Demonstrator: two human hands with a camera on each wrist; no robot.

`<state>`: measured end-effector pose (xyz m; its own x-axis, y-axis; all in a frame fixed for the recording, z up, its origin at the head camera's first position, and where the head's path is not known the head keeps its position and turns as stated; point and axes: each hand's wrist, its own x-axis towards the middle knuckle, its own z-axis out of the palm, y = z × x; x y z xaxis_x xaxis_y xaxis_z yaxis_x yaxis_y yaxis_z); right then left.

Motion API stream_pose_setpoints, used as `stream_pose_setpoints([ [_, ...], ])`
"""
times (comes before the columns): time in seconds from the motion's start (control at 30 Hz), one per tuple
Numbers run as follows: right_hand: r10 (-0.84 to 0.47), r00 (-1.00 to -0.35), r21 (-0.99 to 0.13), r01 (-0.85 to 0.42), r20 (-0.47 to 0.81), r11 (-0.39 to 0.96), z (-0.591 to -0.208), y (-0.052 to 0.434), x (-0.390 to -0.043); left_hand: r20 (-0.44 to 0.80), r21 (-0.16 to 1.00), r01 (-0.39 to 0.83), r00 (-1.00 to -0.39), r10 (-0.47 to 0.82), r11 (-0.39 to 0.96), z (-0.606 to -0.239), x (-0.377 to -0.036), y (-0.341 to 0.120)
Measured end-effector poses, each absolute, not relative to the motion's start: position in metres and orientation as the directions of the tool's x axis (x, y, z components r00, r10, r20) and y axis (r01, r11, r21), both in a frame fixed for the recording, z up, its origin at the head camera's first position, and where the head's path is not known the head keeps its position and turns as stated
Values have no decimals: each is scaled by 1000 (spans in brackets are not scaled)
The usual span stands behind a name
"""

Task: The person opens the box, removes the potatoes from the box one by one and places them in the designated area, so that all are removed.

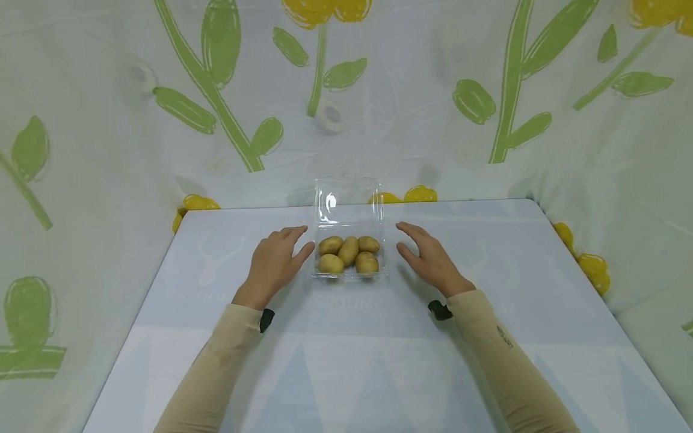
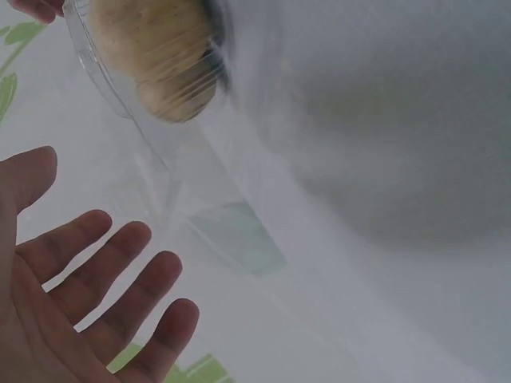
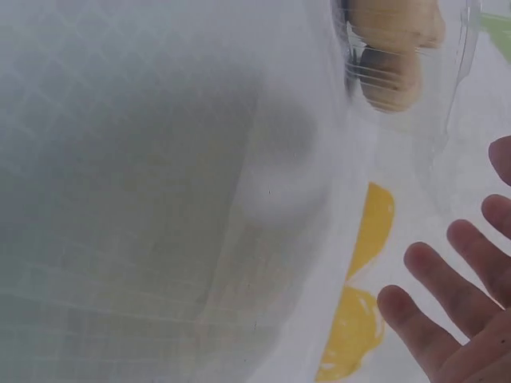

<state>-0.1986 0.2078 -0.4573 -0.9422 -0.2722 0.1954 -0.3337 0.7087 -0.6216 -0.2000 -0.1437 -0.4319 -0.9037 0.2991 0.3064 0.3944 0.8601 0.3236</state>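
Note:
A clear plastic clamshell box [image 1: 349,272] sits mid-table with its lid [image 1: 349,201] standing open at the back. Several small potatoes [image 1: 349,253] lie inside. My left hand [image 1: 278,260] hovers just left of the box, fingers spread and straight, thumb close to its wall. My right hand [image 1: 428,255] is a little to the right of it, also spread, holding nothing. The left wrist view shows my open palm [image 2: 88,295] below the box's corner [image 2: 112,88] and a potato [image 2: 160,56]. The right wrist view shows fingertips [image 3: 455,279] near the box [image 3: 399,72].
The white table [image 1: 379,361] carries faint pale-blue shapes. A cloth printed with green stems and yellow flowers [image 1: 227,108] hangs behind and at both sides. The table's edges run close at left [image 1: 135,313] and right [image 1: 595,300].

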Motion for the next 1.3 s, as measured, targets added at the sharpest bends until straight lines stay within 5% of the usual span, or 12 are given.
stream_pose_setpoints([
  [1.3, -338, -893, -650, -449, 298, 613, -429, 173, -200, 234, 350, 476, -878, 417, 807, -464, -179, -141],
])
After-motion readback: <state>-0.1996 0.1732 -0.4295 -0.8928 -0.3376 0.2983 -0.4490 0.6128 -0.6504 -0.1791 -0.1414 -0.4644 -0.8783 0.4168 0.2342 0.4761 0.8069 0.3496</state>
